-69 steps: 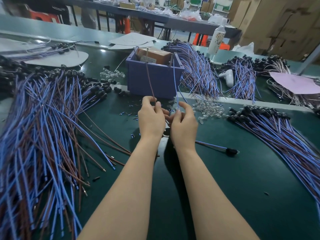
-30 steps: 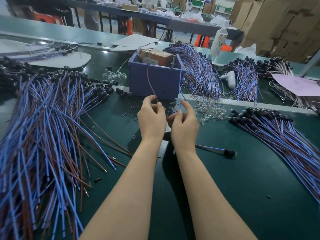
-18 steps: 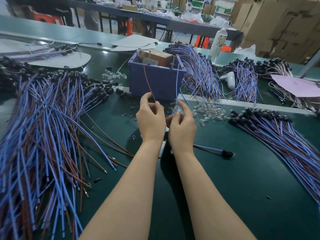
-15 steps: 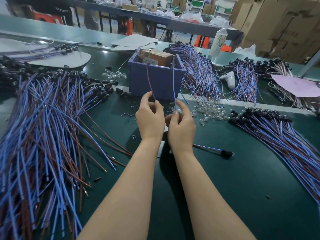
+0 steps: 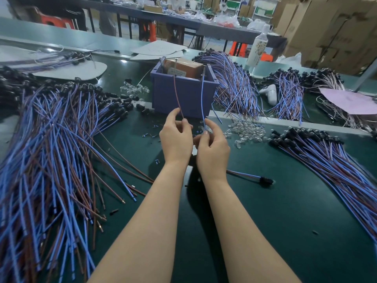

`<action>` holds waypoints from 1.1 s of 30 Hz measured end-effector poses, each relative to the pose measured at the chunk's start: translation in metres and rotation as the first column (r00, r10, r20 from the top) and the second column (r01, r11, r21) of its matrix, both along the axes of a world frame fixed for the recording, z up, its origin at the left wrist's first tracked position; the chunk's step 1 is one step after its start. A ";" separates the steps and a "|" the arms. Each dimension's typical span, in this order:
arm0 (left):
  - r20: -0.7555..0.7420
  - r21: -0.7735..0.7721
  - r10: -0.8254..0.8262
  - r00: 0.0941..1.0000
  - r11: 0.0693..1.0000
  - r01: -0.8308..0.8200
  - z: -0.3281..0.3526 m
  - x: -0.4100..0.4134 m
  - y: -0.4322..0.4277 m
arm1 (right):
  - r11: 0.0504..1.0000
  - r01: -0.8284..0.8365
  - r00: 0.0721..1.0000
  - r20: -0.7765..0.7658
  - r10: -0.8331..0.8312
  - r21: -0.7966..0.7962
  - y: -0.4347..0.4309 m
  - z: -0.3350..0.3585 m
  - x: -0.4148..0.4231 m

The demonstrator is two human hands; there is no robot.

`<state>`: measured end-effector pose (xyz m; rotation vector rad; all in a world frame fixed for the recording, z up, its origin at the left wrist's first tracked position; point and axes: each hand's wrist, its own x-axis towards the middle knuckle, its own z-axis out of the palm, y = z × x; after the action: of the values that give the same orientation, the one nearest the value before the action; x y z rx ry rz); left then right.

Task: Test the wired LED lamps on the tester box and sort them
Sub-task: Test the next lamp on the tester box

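My left hand pinches a brown wire that rises to a metal pin at the rim of the purple tester box. My right hand pinches a blue wire that reaches a second pin on the box. Both wires belong to one lamp, whose head is hidden behind my hands. A single wired lamp with a black head lies on the green mat just right of my right wrist.
A large heap of blue and brown wired lamps fills the left side. A sorted bundle fans out at the right. Loose clear LED caps lie behind my right hand. More bundles and a white bottle stand behind the box.
Both hands stay in front of the box holding the two wires. The wire tips shifted slightly along the box's rim and now touch its pins.
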<state>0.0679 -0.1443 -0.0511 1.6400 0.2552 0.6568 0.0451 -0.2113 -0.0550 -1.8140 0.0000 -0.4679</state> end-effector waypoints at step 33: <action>0.027 -0.051 0.008 1.000 0.999 -0.006 0.000 0.008 -0.001 | 1.000 -0.003 1.000 -0.003 0.003 -0.004 0.003 0.003 0.000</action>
<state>0.0757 -0.1458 -0.0513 1.5813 0.2557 0.6727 0.0448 -0.2084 -0.0523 -1.8182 -0.0013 -0.4637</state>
